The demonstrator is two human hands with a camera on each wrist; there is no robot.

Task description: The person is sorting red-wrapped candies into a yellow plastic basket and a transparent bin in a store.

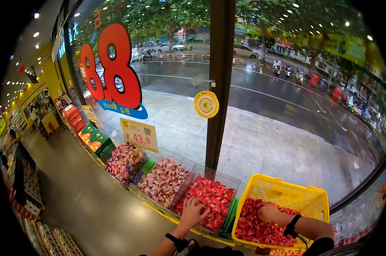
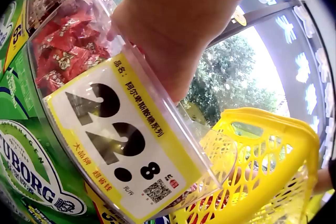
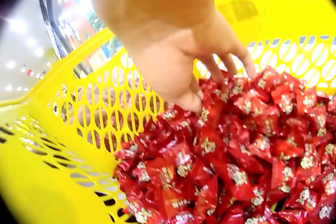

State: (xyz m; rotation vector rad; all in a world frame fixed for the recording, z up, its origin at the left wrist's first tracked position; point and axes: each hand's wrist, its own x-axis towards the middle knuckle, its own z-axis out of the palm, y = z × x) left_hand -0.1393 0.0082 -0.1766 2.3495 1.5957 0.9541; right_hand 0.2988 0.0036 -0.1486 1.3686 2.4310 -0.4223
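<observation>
My left hand [image 1: 192,213] is over a clear bin of red-wrapped candies [image 1: 214,194], its fingers bent and spread, with fingertips right at the wrappers. In the left wrist view its fingers are hidden behind the bin's price card [image 2: 123,140]. Inside a yellow basket [image 1: 287,192], my right hand [image 3: 178,58] reaches down to a heap of the same red candies [image 3: 210,166]. Its thumb and fingers are spread apart, the tips touching the wrappers. No candy shows lifted off the heap by either hand.
Left of the red candies stand bins of pinkish candies [image 1: 163,177] and mixed-colour candies [image 1: 125,162], then green boxes [image 1: 95,138]. A large window with a dark post [image 1: 218,94] rises behind the bins. Plastic bottles [image 1: 359,217] stand to the basket's right.
</observation>
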